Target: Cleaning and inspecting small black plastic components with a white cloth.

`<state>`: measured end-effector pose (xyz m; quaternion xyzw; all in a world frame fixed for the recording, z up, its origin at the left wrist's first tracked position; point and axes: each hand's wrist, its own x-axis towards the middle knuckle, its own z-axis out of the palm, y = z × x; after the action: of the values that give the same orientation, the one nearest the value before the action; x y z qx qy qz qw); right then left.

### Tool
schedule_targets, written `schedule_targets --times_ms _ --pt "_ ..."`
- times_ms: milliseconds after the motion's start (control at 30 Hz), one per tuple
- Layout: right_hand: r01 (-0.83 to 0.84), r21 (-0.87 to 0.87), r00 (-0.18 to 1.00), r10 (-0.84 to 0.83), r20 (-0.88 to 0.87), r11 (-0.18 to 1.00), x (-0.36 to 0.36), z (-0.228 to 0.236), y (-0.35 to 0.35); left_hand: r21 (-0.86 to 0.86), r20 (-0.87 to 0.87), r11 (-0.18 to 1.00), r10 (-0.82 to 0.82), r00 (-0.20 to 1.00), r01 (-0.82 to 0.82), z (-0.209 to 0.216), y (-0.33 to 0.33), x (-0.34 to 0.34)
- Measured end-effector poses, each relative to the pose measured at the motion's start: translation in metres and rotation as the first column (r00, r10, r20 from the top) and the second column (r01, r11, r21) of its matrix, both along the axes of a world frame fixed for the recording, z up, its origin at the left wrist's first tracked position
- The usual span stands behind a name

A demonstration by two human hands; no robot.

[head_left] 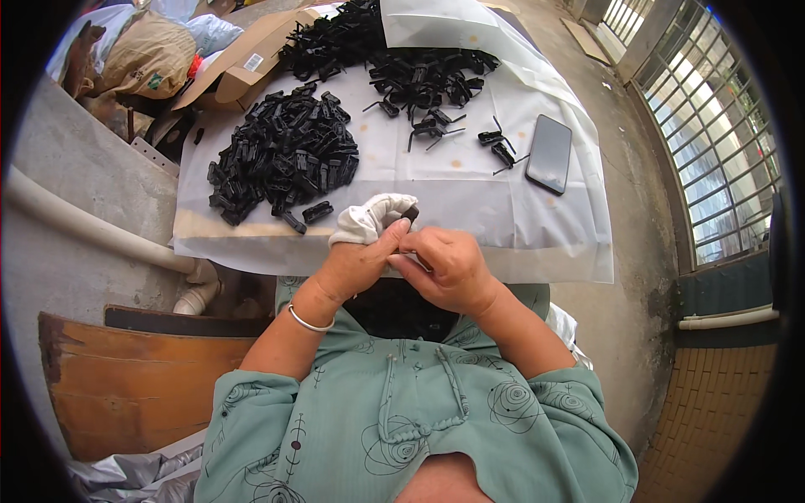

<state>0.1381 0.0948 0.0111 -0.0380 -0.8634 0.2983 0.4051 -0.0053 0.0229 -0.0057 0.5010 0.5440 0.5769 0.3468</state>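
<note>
My left hand [356, 256], partly covered by a white cloth glove [369, 218] with the thumb bare, is closed around a small black plastic part [410, 214]. Only the part's upper end shows above my thumb. Close against it, my right hand [449, 267] is bare, with thumb and forefinger pinched together; whatever is between them is hidden. Beyond my left hand lies a large heap of black plastic clip-like parts [289, 151], with a loose one [318, 211] at its near edge. Farther back is a second pile of black parts with thin prongs [428, 80].
A dark phone [549, 153] lies at the right of the sheet-covered table [503, 214], near a few loose pronged parts [501, 149]. An open cardboard box [243, 71] stands at the far left. Something black [394, 312] sits below my hands. A barred window [713, 126] is at the right.
</note>
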Motion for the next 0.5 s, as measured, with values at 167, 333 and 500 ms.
schedule_targets --times_ms 167,333,500 --pt "0.257 -0.3 0.964 -0.264 0.018 0.919 -0.006 -0.003 0.005 -0.043 0.352 0.996 -0.06 0.934 0.081 0.007 -0.005 0.007" --pt "0.118 -0.579 0.983 -0.013 0.182 0.807 0.005 0.001 0.015 -0.131 0.186 0.99 -0.022 0.982 0.047 0.02 -0.011 0.01" --pt "0.044 -0.471 0.955 0.101 0.278 0.881 0.007 0.003 0.013 -0.114 -0.017 0.99 0.086 0.996 -0.087 0.018 -0.012 0.015"
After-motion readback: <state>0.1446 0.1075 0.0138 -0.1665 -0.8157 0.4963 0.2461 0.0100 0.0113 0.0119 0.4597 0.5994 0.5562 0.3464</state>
